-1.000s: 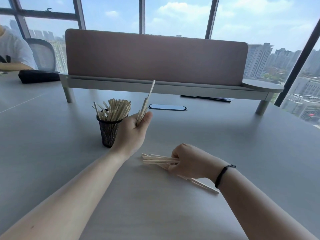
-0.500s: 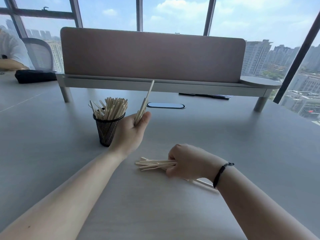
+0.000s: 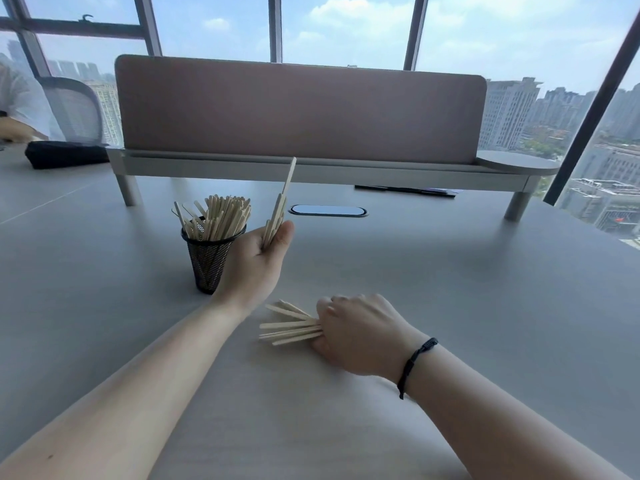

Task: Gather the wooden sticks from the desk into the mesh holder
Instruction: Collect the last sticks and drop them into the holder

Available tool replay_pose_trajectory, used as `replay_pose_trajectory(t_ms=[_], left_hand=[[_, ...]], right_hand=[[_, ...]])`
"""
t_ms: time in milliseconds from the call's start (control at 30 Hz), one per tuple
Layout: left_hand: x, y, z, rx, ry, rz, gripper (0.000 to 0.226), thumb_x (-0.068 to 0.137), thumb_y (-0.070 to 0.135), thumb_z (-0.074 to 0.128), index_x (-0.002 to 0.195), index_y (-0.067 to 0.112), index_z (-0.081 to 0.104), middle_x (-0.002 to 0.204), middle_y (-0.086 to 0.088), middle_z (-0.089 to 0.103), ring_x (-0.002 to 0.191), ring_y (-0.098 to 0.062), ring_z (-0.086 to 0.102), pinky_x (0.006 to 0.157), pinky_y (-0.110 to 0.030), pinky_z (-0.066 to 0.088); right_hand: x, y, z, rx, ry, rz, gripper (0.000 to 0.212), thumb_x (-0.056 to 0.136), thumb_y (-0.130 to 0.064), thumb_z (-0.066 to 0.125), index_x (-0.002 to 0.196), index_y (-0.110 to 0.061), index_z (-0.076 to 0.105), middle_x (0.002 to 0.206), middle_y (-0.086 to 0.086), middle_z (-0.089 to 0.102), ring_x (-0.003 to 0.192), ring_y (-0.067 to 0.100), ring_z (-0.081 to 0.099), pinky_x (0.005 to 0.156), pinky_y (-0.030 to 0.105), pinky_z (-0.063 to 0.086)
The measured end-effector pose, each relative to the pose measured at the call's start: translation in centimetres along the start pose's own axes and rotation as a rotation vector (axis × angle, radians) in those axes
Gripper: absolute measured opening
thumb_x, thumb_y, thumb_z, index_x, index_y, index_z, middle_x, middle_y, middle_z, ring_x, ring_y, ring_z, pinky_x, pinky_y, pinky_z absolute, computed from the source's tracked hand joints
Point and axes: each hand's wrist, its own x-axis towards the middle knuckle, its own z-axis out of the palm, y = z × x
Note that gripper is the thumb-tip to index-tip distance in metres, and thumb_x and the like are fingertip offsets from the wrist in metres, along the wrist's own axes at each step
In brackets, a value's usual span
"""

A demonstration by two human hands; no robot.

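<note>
A black mesh holder (image 3: 209,261) stands on the grey desk, packed with several wooden sticks (image 3: 221,216) that lean out of its top. Just right of it my left hand (image 3: 258,261) holds a small upright bundle of sticks (image 3: 280,206) between thumb and fingers, one stick poking higher than the rest. Nearer to me my right hand (image 3: 356,332) lies knuckles up on the desk, its fingers curled round a fan of sticks (image 3: 291,327) whose ends point left. A black band circles that wrist.
A brown divider panel on a grey raised shelf (image 3: 311,171) crosses the back of the desk. A cable port (image 3: 328,210) is set in the desk surface behind my left hand. A black pouch (image 3: 65,157), a mesh chair and another person sit far left.
My right hand has pulled the loose sticks together on the desk, and the stick that stuck out behind the wrist is now under the hand. My left hand has kept its bundle by the holder.
</note>
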Motion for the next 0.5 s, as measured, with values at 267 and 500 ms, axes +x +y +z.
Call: replay_pose_trajectory(t_ms=[267, 500], left_hand=[[-0.1, 0.2, -0.1, -0.027, 0.011, -0.003, 0.075, 0.090, 0.068, 0.046, 0.060, 0.001, 0.030, 0.053, -0.010, 0.029, 0.050, -0.020, 0.027, 0.049, -0.046, 0.030], [0.4, 0.7, -0.5, -0.228, 0.083, -0.157, 0.065, 0.088, 0.068, 0.048, 0.047, 0.022, 0.025, 0.045, 0.006, 0.021, 0.041, -0.018, 0.018, 0.049, -0.027, 0.018]], right_hand=[[0.2, 0.7, 0.7, 0.080, -0.006, 0.048, 0.008, 0.097, -0.014, 0.039, 0.090, -0.014, 0.036, 0.084, 0.009, 0.060, 0.075, 0.040, 0.059, 0.059, 0.036, 0.031], [0.0, 3.7, 0.3, 0.527, 0.212, 0.235, 0.030, 0.103, -0.034, 0.041, 0.080, -0.015, 0.036, 0.067, 0.003, 0.049, 0.056, 0.028, 0.043, 0.052, 0.038, 0.030]])
